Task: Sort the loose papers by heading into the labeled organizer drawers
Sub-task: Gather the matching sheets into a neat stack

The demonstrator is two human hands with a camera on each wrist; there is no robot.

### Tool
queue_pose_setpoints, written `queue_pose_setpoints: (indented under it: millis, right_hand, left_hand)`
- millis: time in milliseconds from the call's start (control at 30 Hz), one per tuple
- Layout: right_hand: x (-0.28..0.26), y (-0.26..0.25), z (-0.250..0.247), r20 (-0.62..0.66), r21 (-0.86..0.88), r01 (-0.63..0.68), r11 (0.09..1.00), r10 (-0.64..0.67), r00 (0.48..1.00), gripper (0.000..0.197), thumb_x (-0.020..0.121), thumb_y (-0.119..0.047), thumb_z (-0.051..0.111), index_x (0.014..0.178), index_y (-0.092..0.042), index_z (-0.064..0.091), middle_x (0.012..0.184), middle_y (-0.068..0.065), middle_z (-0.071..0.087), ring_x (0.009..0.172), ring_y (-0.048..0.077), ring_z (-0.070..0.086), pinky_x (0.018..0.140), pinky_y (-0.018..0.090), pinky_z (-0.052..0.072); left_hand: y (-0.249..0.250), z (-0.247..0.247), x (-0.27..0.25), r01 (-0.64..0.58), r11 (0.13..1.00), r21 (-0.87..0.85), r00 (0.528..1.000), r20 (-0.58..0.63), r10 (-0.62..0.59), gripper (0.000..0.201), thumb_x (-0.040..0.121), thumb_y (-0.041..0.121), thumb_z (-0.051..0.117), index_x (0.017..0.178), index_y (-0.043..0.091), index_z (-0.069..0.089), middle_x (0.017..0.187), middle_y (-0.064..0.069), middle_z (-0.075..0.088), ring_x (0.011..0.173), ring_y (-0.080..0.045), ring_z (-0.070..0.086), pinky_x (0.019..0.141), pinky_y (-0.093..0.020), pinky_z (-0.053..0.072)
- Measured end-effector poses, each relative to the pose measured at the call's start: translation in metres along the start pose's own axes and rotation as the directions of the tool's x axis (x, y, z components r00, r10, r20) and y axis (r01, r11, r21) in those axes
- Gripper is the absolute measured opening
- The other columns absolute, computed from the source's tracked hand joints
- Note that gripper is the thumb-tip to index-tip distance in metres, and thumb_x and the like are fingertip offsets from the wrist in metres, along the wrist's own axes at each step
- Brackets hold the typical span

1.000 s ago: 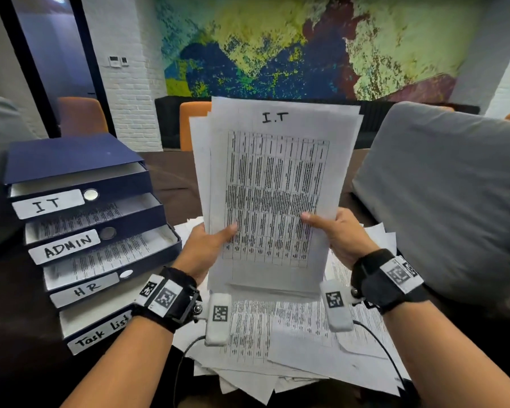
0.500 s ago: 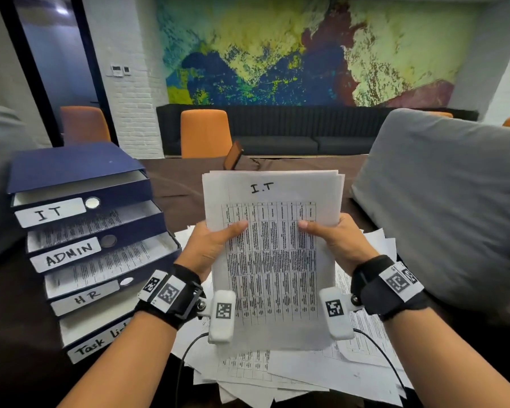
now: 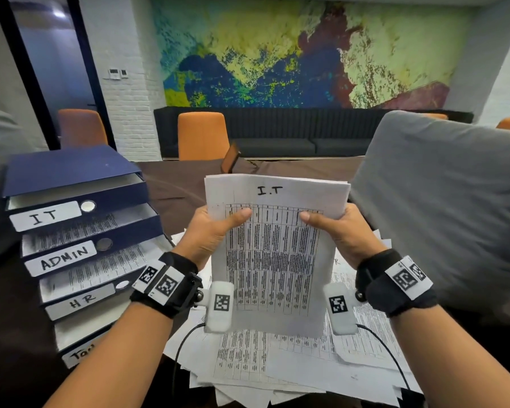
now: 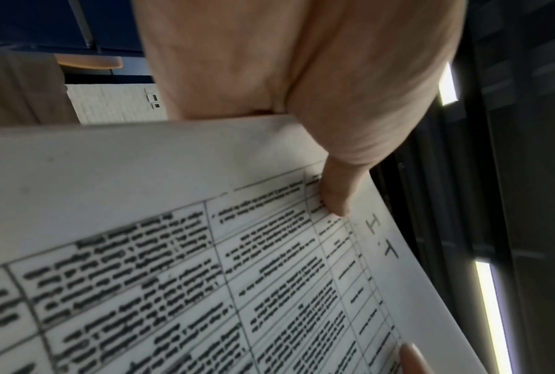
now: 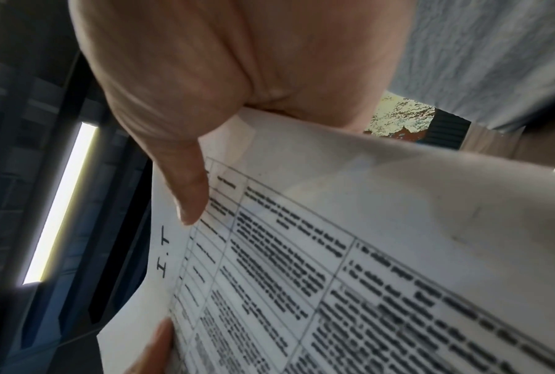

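Note:
I hold a small stack of printed sheets headed "I.T" (image 3: 273, 254) upright in front of me. My left hand (image 3: 215, 231) pinches its left edge, thumb (image 4: 337, 194) on the front. My right hand (image 3: 333, 231) pinches the right edge, thumb (image 5: 189, 192) on the front. The same stack of sheets (image 4: 205, 253) (image 5: 365, 253) fills both wrist views. A blue drawer organizer (image 3: 71, 172) stands at the left with drawers labelled IT (image 3: 46, 216), ADMIN (image 3: 64, 259), HR (image 3: 80, 300) and a lowest one partly cut off. All drawers are pulled out.
A heap of loose printed papers (image 3: 277, 366) lies on the dark table (image 3: 174, 184) under my hands. A grey chair back (image 3: 442, 201) rises at the right. Orange chairs (image 3: 202, 135) and a dark sofa stand beyond the table.
The stack has come down from in front of the camera toward the table and been squared up. Both hands have slid up its sides to grip near the top.

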State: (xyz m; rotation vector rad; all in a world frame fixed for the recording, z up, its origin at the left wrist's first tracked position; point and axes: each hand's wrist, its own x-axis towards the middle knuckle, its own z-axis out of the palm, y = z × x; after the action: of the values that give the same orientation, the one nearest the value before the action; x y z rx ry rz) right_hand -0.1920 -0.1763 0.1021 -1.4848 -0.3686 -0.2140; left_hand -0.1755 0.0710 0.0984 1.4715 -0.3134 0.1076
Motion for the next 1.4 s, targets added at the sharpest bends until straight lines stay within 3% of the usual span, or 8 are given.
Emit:
queue_pose_setpoints:
  millis: [133,333,400,500,600,800,1000,1400]
  right_hand:
    - [0.001,0.005,-0.002,0.014,-0.019,-0.03,0.999,0.03,0.999,0.031,0.074,-0.017,0.076,0.103,-0.008,0.073,0.105,0.015,0.075,0.097,0.03,0.073,0.083,0.04,0.06]
    - [-0.015,0.07,-0.019,0.008,-0.205,-0.357,0.911,0.366,0.931,0.051,0.061,-0.034,0.091,0.098,-0.001,0.076,0.102,0.015,0.076,0.097,0.034,0.072,0.091,0.048,0.056]
    - [-0.028,0.095,-0.022,-0.019,-0.075,-0.458,0.886,0.458,0.889,0.052,0.064,-0.025,0.087,0.105,0.004,0.071,0.108,0.018,0.074,0.095,0.034,0.072,0.085,0.043,0.059]
    - [-0.047,0.116,-0.006,-0.063,0.235,-0.515,0.824,0.542,0.838,0.027,0.079,-0.011,0.072,0.102,0.003,0.065,0.093,0.014,0.076,0.075,0.025,0.072,0.063,0.031,0.061]
    - [-0.053,0.12,0.028,-0.022,0.34,-0.542,0.768,0.583,0.812,0.016,0.093,-0.008,0.061,0.107,0.0,0.062,0.094,0.014,0.076,0.078,0.024,0.074,0.063,0.033,0.059]
    - [-0.02,0.095,0.069,0.002,0.27,-0.498,0.824,0.516,0.856,0.02,0.095,-0.003,0.058,0.113,-0.008,0.064,0.103,0.006,0.077,0.087,0.023,0.075,0.069,0.035,0.06]
    - [0.014,0.065,0.089,0.103,0.172,-0.514,0.84,0.504,0.858,0.03,0.094,0.0,0.056,0.125,-0.001,0.06,0.116,0.013,0.072,0.106,0.032,0.07,0.097,0.047,0.052]
    - [0.037,0.032,0.13,0.241,0.334,-0.537,0.775,0.48,0.843,0.027,0.096,-0.002,0.047,0.12,-0.002,0.061,0.118,0.016,0.071,0.101,0.033,0.071,0.079,0.042,0.062]
  left_hand:
    - [0.0,0.001,0.004,0.015,1.0,0.022,0.997,-0.072,-0.014,0.01,0.092,0.016,0.067,0.1,0.014,0.071,0.093,-0.002,0.079,0.089,-0.019,0.075,0.082,-0.038,0.062]
    - [-0.014,-0.037,0.011,0.012,0.956,-0.292,0.937,-0.33,-0.113,0.044,0.087,0.028,0.075,0.124,0.007,0.066,0.115,-0.013,0.074,0.107,-0.031,0.071,0.092,-0.05,0.055]
    - [-0.027,-0.05,0.008,0.027,0.942,-0.335,0.896,-0.41,-0.172,0.058,0.078,0.038,0.083,0.124,0.008,0.065,0.119,-0.012,0.072,0.109,-0.031,0.07,0.097,-0.052,0.053]
    - [-0.046,-0.06,-0.004,0.085,0.923,-0.376,0.835,-0.478,-0.272,0.043,0.089,0.04,0.072,0.12,0.011,0.065,0.123,-0.014,0.07,0.111,-0.031,0.069,0.097,-0.049,0.055]
    - [-0.059,-0.064,-0.016,0.11,0.853,-0.51,0.856,-0.387,-0.342,0.036,0.1,0.032,0.056,0.133,0.017,0.061,0.127,-0.015,0.068,0.113,-0.037,0.067,0.097,-0.058,0.051]
    - [-0.051,-0.085,-0.028,-0.058,0.776,-0.628,0.894,-0.379,-0.24,0.049,0.101,0.044,0.047,0.139,0.016,0.058,0.137,-0.016,0.062,0.126,-0.039,0.057,0.108,-0.06,0.04]
    - [-0.039,-0.117,-0.034,-0.204,0.682,-0.702,0.904,-0.402,-0.144,0.087,0.093,0.073,0.03,0.144,0.004,0.05,0.144,-0.025,0.053,0.132,-0.046,0.05,0.115,-0.065,0.027]
    - [0.009,-0.137,-0.047,-0.396,0.706,-0.587,0.862,-0.503,0.065,0.083,0.099,0.068,0.017,0.134,0.007,0.06,0.142,-0.022,0.056,0.131,-0.041,0.054,0.111,-0.057,0.038]
